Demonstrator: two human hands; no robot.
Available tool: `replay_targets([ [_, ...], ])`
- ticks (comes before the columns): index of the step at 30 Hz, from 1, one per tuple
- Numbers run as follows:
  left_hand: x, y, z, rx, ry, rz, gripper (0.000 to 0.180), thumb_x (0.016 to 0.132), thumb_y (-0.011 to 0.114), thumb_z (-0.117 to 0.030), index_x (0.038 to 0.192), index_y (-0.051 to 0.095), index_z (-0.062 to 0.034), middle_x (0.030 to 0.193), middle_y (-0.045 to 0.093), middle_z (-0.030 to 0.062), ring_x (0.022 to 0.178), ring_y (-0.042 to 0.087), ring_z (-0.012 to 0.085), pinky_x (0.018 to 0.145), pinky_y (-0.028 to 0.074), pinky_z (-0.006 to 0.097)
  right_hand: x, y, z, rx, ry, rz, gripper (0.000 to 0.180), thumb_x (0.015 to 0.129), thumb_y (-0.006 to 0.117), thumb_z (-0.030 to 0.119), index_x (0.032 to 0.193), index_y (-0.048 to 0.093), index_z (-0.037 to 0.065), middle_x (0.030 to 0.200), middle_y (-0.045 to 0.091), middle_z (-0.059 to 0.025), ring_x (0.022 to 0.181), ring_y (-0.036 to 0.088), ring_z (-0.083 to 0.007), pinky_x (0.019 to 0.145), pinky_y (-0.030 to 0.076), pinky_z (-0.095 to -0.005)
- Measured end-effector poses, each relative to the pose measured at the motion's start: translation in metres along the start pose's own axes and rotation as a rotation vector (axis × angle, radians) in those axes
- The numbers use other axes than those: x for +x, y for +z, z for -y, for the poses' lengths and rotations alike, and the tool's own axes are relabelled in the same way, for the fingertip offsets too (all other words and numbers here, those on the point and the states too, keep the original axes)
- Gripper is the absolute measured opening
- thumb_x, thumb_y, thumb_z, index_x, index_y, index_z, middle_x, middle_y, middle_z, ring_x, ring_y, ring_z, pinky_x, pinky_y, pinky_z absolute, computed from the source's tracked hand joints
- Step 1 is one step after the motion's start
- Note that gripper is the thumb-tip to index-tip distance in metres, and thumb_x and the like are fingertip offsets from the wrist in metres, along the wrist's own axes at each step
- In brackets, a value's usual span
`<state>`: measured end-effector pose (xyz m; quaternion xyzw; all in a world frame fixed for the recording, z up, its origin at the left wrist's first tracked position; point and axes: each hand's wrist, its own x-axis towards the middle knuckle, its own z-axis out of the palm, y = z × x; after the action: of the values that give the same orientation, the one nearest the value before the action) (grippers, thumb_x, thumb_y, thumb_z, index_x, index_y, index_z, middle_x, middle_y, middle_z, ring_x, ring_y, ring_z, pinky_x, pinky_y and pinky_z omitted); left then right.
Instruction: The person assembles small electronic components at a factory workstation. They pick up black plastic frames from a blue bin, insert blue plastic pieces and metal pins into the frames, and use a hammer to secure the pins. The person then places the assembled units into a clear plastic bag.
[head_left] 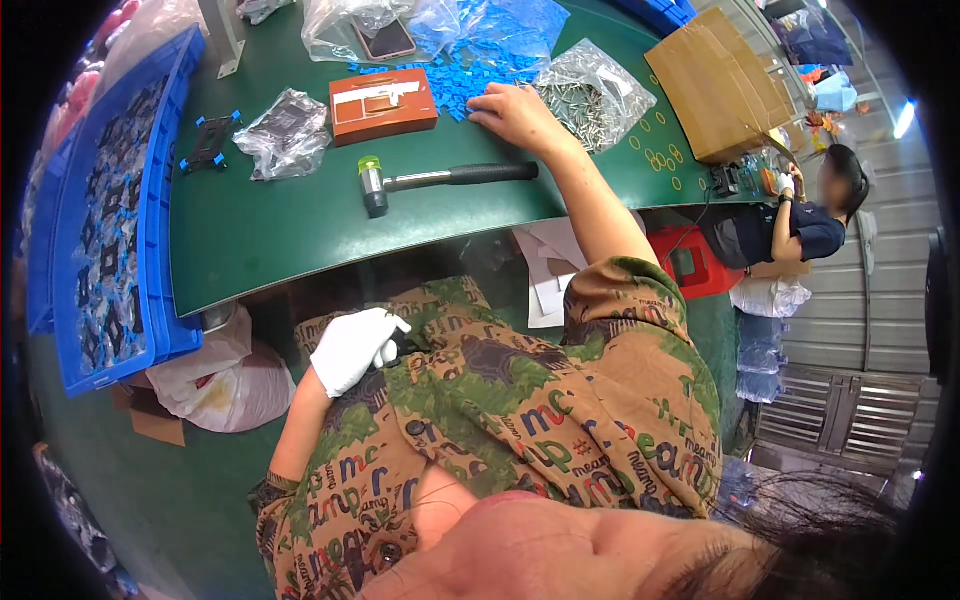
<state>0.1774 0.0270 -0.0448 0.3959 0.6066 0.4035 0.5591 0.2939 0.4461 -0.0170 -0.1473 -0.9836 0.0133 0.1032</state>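
Green tabletop (pixel 300 230) is carrying a mallet (pixel 440 180) beside an orange box (pixel 383 104). Bare right hand (pixel 520 115) is resting spread, empty, on small blue pieces (pixel 455 85); picking singly would work best. Gloved left hand (pixel 355 345) is clutching something dark at the lap.

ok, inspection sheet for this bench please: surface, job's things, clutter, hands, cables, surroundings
surface: green bench top.
job's things: small blue parts in a pile; black part in the lap.
clutter: mallet, orange box, bag of metal pins, cardboard box.
hands: right hand bare, on the blue parts; left hand white-gloved, at the black part.
cables: nothing seen.
surroundings: blue crate at left; another person at right.
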Motion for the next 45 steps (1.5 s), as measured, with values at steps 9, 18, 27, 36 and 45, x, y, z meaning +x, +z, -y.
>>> replay_targets([
  [9, -0.008, 0.003, 0.003, 0.001, -0.074, -0.045, 0.032, 0.107, 0.055, -0.029, 0.107, 0.075, -0.0047, 0.073, 0.066, 0.0013, 0.061, 0.054, 0.0086, 0.060, 0.047, 0.027, -0.048, -0.035, 0.130, 0.865, -0.254, 0.240, 0.017, 0.098, 0.068, 0.018, 0.108, 0.074, 0.005, 0.096, 0.071, -0.0112, 0.091, 0.069, -0.0307, 0.080, 0.053, -0.0395],
  [18, -0.008, 0.002, 0.009, 0.005, -0.085, -0.059, 0.034, 0.107, 0.052, -0.032, 0.107, 0.075, -0.0065, 0.073, 0.067, 0.0029, 0.063, 0.059, 0.0117, 0.062, 0.050, 0.029, -0.090, -0.028, 0.205, 0.655, -0.326, 0.279, 0.015, 0.095, 0.063, 0.017, 0.107, 0.070, 0.009, 0.094, 0.066, -0.0070, 0.088, 0.065, -0.0279, 0.081, 0.048, -0.0396],
  [27, -0.009, 0.002, 0.003, 0.069, -0.068, -0.054, 0.034, 0.106, 0.052, -0.031, 0.106, 0.075, -0.0060, 0.073, 0.066, 0.0033, 0.064, 0.058, 0.0140, 0.064, 0.050, 0.032, -0.095, 0.000, 0.222, 1.009, -0.079, 0.328, 0.018, 0.102, 0.060, 0.018, 0.115, 0.064, 0.005, 0.098, 0.069, -0.0118, 0.090, 0.069, -0.0301, 0.081, 0.055, -0.0400],
  [36, -0.004, 0.001, 0.002, 0.023, -0.106, -0.011, 0.031, 0.106, 0.056, -0.031, 0.108, 0.074, -0.0065, 0.073, 0.065, 0.0022, 0.064, 0.056, 0.0123, 0.064, 0.049, 0.031, -0.082, -0.002, 0.200, 1.316, 0.033, 0.772, 0.017, 0.108, 0.054, 0.020, 0.119, 0.055, 0.006, 0.083, 0.060, -0.0004, 0.072, 0.057, -0.0103, 0.068, 0.052, -0.0304],
  [45, -0.004, 0.001, 0.001, 0.202, -0.037, 0.000, 0.037, 0.107, 0.053, -0.035, 0.101, 0.071, -0.0046, 0.077, 0.069, 0.0083, 0.069, 0.065, 0.0242, 0.068, 0.053, 0.038, -0.078, -0.005, 0.201, 1.206, -0.101, 0.840, 0.018, 0.109, 0.050, 0.021, 0.119, 0.057, 0.007, 0.084, 0.061, -0.0027, 0.075, 0.061, -0.0159, 0.071, 0.052, -0.0339],
])
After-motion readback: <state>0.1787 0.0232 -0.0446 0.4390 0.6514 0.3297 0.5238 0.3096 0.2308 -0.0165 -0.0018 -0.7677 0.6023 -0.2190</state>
